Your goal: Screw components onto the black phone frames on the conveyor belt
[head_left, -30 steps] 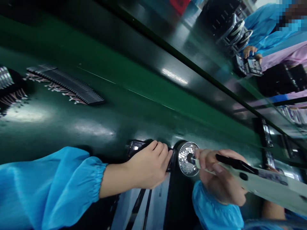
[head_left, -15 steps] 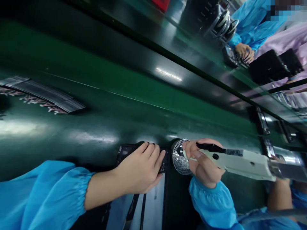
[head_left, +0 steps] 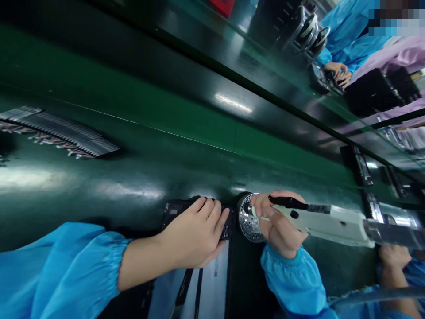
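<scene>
My left hand (head_left: 197, 232) lies over the upper end of a dark-framed, tablet-like device (head_left: 217, 270), its fingers curled over the top edge. The device's open back has pale panels with black strips between them. In my right hand (head_left: 282, 223) is a pale electric screwdriver (head_left: 332, 224) with a black lever, held nearly level. Its tip end points at a round metal dish (head_left: 247, 228) with a perforated or studded face, just right of the device. My fingers partly hide the tip, so I cannot tell whether it touches the dish.
A fanned row of flat grey parts with thin wires (head_left: 73, 130) lies at the left. Black devices (head_left: 361, 166) line the right side. A raised ledge crosses behind. Across it, a co-worker's hands (head_left: 338, 73) handle a device. Another person's hand (head_left: 395, 257) is at lower right.
My right hand and the screwdriver have shifted slightly left, toward the dish. The left hand and device stay put. At lower right, another person's hand has come further into view.
</scene>
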Available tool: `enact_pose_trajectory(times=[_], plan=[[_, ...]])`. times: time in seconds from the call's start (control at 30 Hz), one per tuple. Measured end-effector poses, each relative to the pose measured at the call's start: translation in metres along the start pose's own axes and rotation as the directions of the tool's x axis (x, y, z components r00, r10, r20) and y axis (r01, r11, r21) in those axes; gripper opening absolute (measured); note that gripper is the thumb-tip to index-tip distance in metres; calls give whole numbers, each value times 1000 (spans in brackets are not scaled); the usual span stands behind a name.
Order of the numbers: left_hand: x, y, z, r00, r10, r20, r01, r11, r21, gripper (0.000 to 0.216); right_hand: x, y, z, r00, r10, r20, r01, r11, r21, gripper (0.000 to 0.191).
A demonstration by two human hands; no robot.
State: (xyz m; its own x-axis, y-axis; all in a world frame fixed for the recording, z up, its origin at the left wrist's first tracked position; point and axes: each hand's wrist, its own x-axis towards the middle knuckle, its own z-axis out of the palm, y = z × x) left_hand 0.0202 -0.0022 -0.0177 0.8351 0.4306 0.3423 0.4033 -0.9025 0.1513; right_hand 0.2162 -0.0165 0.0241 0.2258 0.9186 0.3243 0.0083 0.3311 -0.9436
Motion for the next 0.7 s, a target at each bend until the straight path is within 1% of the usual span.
enact_pose_trajectory(times=[0.1,0.23,0.37,0.43,0.5,0.63,0.7], plan=[[0,0,-1,1000,-7,13,7,1000,6,55,1,-1,1,1000,-3,3,3,1000,-5,28],[1,1,-1,1000,-9,2,9,1000,3,54,1,1,2,1000,-11,8,11,1000,2,28],[-1,1,2,1000,-16,-2,16,1000,-3,55,0,0,1,999,-33,3,33,999,-2,33],[-2,2,3,1000,-28,11,28,1000,-2,58,-1,-10,-2,999,-49,-3,49,999,-15,34],[-3,3,3,998,-56,23,56,998,4,62,-4,-26,-4,999,-40,-4,40,999,-26,32],[-2,4,-1,995,-85,42,85,996,12,65,-15,-60,1,994,101,27,-99,993,-65,31],[-1,4,-3,995,-83,56,83,997,8,64,-22,-66,10,991,120,56,-115,990,-85,32]])
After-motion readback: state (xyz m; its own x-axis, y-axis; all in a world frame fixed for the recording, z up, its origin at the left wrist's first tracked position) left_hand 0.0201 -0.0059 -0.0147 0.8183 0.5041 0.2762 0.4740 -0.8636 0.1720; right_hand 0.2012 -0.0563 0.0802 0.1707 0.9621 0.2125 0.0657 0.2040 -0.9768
